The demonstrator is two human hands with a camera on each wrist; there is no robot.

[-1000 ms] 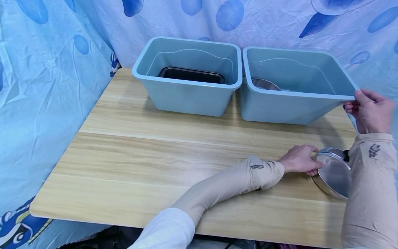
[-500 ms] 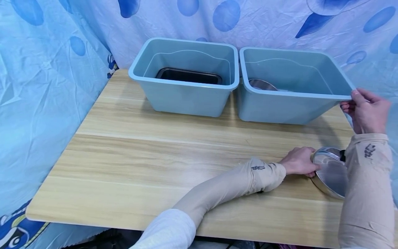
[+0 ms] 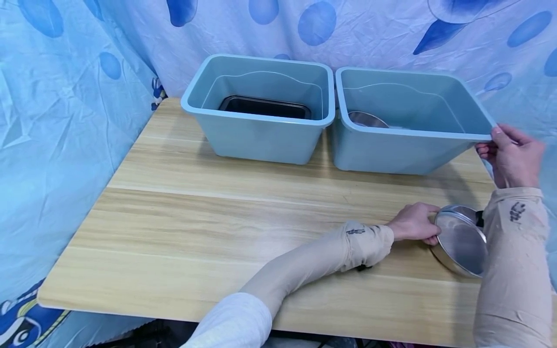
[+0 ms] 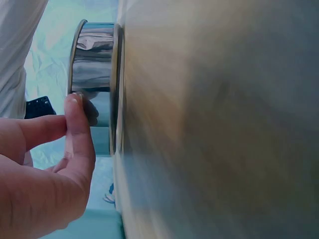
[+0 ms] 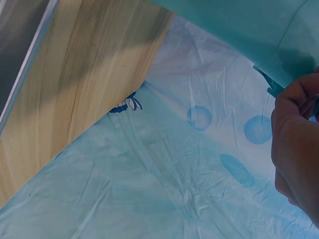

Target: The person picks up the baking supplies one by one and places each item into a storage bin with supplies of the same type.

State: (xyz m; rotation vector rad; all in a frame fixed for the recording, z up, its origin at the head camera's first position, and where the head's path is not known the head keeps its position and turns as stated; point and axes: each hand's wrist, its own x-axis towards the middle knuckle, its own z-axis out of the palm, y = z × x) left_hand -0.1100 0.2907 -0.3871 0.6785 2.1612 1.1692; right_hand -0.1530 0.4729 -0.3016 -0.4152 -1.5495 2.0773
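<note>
A round stainless-steel pan [image 3: 462,244] sits at the right side of the table, with a black part, possibly its handle, partly hidden by the right sleeve. My left hand [image 3: 415,222] pinches the pan's left rim between thumb and fingers. In the left wrist view the pan's shiny side [image 4: 92,55] shows beyond the left fingers. My right hand [image 3: 515,150] grips the front right corner of the right-hand blue bin [image 3: 391,151], thumb on top of the rim. Inside that bin lies a round metal vessel [image 3: 367,119], only partly visible.
A second blue bin [image 3: 261,140] stands just left of the first, holding a dark rectangular pan [image 3: 265,107]. Both bins are at the back of the wooden table [image 3: 174,232]. A patterned blue curtain [image 3: 243,29] hangs behind and to the left.
The left hand and the pan have shifted slightly left across the table. My right hand keeps its grip on the bin's corner.
</note>
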